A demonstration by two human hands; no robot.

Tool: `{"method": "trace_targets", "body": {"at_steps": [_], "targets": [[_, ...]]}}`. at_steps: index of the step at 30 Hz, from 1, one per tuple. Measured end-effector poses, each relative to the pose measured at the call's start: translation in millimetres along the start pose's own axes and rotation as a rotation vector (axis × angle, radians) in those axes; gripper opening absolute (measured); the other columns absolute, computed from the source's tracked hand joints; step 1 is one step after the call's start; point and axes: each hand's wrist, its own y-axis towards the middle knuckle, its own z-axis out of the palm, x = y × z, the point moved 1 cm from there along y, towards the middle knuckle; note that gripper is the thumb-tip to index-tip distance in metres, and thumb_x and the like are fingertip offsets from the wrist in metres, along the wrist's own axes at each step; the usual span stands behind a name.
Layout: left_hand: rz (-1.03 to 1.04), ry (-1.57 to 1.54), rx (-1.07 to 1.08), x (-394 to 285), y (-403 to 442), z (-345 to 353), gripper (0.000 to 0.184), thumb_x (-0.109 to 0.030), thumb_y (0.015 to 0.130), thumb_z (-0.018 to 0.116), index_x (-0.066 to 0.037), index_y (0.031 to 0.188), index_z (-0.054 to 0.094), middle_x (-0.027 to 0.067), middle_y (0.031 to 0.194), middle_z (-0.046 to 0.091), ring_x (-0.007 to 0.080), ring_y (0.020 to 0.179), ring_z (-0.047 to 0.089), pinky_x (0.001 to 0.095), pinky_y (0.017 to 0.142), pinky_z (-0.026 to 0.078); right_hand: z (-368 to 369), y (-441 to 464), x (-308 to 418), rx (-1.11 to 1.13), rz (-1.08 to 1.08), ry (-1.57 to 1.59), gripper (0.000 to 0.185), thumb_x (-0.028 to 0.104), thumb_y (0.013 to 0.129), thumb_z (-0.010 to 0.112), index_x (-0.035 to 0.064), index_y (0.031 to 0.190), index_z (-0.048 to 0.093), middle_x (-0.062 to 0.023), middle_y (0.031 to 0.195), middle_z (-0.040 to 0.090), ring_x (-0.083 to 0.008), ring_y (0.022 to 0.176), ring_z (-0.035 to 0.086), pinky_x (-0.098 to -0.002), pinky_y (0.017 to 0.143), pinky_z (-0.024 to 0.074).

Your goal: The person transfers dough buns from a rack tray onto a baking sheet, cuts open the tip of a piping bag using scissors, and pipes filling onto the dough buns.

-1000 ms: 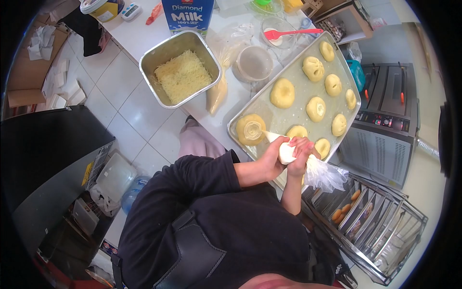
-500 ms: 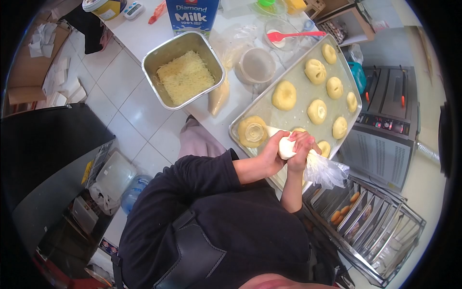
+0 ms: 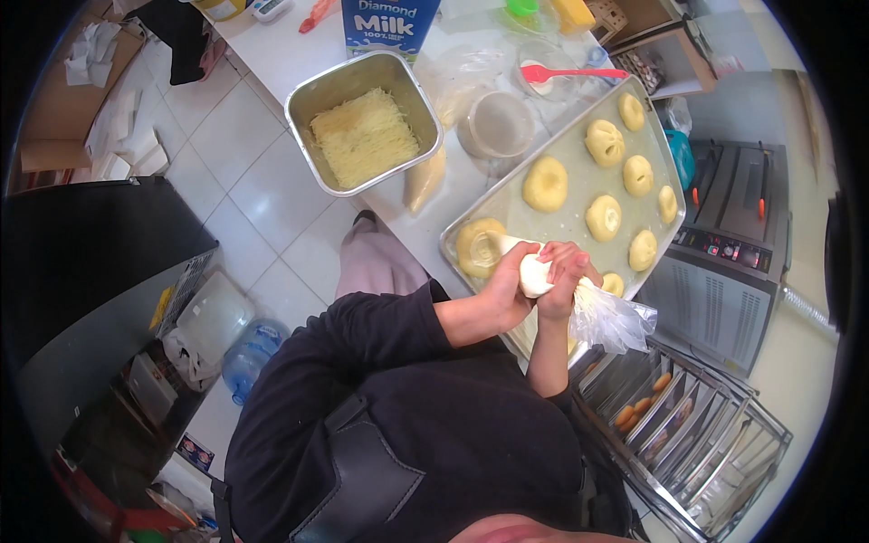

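Gripping one piping bag (image 3: 536,277), the left hand (image 3: 510,290) curls round its front and the right hand (image 3: 563,282) clasps its gathered back; its tip points at the bun (image 3: 478,249) by the tray's (image 3: 577,179) left corner.

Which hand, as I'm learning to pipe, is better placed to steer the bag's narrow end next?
Probably the left hand: it holds the bag closer to the narrow end by the bun, while the right hand holds nearer the gathered plastic.
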Motion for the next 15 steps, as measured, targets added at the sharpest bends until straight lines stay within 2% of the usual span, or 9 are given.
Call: {"method": "trace_targets", "body": {"at_steps": [15], "targets": [[0.094,-0.048,-0.023,4,-12,-8,0.025,-0.031,0.079,0.043,-0.01,0.09,0.05,0.0017,0.087,0.055,0.0139,0.086,0.051,0.0274,0.078,0.037,6,-6,4,0.073,0.01,0.062,0.044,0.023,0.089,0.036,0.0051,0.048,0.034,-0.0039,0.044,0.036,-0.0139,0.045,0.041,-0.0299,0.053,0.0404]]}}
